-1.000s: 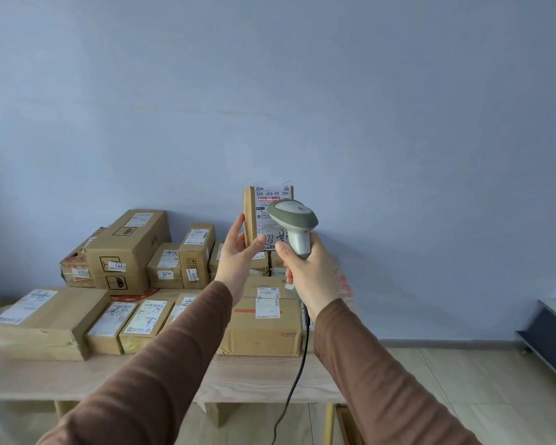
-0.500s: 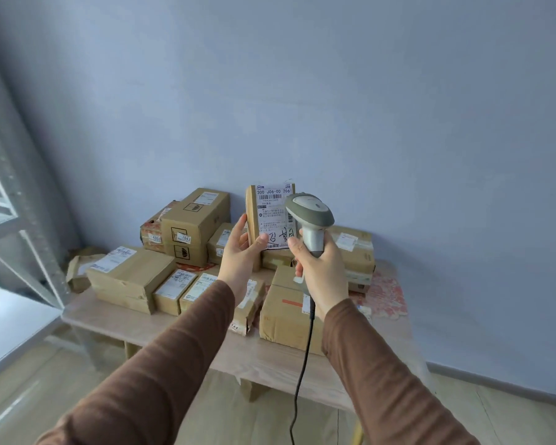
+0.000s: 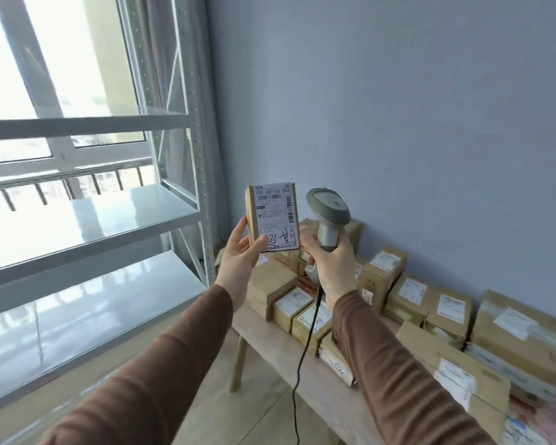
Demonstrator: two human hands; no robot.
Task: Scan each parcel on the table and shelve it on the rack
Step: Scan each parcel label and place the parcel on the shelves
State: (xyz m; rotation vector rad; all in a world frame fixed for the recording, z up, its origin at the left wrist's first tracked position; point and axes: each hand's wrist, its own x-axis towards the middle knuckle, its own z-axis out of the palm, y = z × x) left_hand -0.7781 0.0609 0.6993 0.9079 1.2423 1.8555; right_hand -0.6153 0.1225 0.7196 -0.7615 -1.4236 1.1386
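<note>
Blue-grey wall behind, pale metal rack [image 3: 174,207] w/ glossy shelves in front of a bright window, low wooden table [image 3: 305,377] just right of the rack, crowded w/ cardboard parcels [image 3: 446,308]. Left hand [image 3: 238,258] closed on a small parcel [image 3: 273,216], held upright, label facing the camera, in the air just right of the rack's corner post, above the table's near end. Right hand [image 3: 331,268] wrapped around the scanner [image 3: 328,213] handle, head just right of the parcel, cable hanging down past the table edge. Risks (judgement): parcel is pinched by thumb and fingertips at its lower part only, so a quick swing toward the rack could let it tip or slip; trailing cable could snag table-edge boxes and drag one off. No red scan line visible on the label now. Vs 0.5 s ago: view has swung left, rack and window now fill the left side, table pushed to lower right; scanner sits further off the label.
</note>
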